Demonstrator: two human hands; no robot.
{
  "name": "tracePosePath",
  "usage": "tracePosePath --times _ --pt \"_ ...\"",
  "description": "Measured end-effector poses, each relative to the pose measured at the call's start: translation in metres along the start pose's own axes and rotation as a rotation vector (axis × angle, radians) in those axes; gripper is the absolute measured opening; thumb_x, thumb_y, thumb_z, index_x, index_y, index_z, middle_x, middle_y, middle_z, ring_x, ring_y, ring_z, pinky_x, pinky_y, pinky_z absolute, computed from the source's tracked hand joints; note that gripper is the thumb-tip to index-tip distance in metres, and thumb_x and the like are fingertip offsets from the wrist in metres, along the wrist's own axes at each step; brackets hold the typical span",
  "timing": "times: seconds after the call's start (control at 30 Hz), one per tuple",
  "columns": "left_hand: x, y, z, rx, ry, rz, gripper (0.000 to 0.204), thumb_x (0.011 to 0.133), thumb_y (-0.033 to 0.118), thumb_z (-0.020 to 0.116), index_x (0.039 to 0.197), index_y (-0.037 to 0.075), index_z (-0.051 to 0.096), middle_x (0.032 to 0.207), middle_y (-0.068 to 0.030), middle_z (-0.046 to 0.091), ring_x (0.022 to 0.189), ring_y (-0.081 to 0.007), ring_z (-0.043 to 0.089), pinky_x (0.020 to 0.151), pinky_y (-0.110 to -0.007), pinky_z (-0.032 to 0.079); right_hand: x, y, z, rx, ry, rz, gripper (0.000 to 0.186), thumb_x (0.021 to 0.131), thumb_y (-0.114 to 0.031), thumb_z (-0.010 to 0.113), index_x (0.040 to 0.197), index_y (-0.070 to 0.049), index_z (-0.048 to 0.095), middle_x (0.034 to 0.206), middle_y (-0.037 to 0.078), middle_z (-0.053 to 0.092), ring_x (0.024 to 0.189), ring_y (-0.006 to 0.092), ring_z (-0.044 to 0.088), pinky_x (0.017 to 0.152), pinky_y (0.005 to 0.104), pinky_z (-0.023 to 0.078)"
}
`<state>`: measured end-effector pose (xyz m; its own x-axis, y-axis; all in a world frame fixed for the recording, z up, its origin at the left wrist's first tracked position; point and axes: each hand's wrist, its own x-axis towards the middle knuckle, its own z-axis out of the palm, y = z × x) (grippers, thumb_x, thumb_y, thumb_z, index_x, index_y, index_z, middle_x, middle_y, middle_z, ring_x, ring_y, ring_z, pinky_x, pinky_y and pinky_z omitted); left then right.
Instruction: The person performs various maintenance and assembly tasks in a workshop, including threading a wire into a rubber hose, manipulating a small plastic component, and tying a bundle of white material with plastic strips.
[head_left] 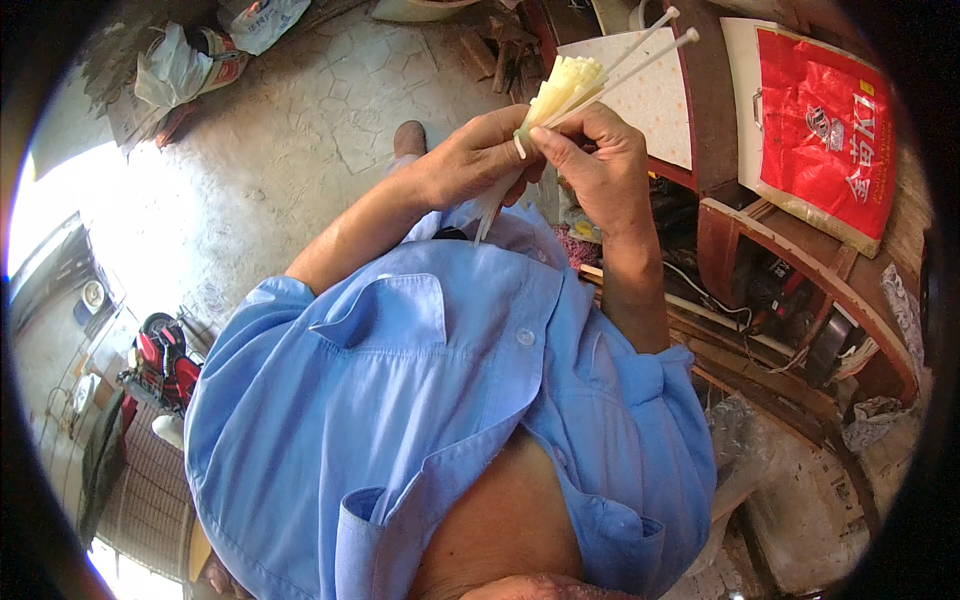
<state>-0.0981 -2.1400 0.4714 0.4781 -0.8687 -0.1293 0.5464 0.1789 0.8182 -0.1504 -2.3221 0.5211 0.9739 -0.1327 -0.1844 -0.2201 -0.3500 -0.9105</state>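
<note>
A bundle of cream-white cable ties (568, 88) is held up in front of my chest, heads fanned toward the upper right and thin tails pointing down. My left hand (478, 150) is closed around its middle. Around the bundle runs a thin white band, its short end showing at my left fingers. My right hand (598, 160) pinches with thumb and fingers at the bundle's right side. Two longer cable ties (645, 62) slant out past that hand to the upper right. What exactly lies between the right fingertips is partly hidden.
On the right, a red printed bag (825, 130) lies on a pale board beside a wooden cabinet (720, 120). Below it, a curved wooden frame (810, 270) holds cables and clutter. White plastic bags (172, 68) sit at the far left; a red motorcycle (165, 360) stands at the left.
</note>
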Motion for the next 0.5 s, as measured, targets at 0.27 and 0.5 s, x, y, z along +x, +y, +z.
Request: tracePosePath --times 0.27,0.5 --pt "0.007 0.004 -0.008 0.149 -0.01 -0.003 0.029 0.107 0.031 0.048 0.112 0.003 0.052 0.084 -0.0039 0.058 0.067 -0.0121 0.06 0.059 -0.028 0.05 0.008 -0.011 -0.003 0.235 0.089 0.104 0.016 0.087 -0.015 0.078 0.09 0.0 0.074 0.08 0.003 0.07 0.072 0.0049 0.059 0.065 0.0216 0.049" --pt "0.01 -0.007 -0.008 0.142 0.021 0.072 0.04 0.106 0.038 0.049 0.123 0.002 0.049 0.085 -0.002 0.055 0.061 -0.0087 0.056 0.051 -0.024 0.048 -0.001 0.0 0.007 0.083 0.078 0.022 0.014 0.09 -0.013 0.075 0.095 0.0 0.075 0.08 0.004 0.071 0.071 0.0078 0.062 0.062 0.0245 0.051"
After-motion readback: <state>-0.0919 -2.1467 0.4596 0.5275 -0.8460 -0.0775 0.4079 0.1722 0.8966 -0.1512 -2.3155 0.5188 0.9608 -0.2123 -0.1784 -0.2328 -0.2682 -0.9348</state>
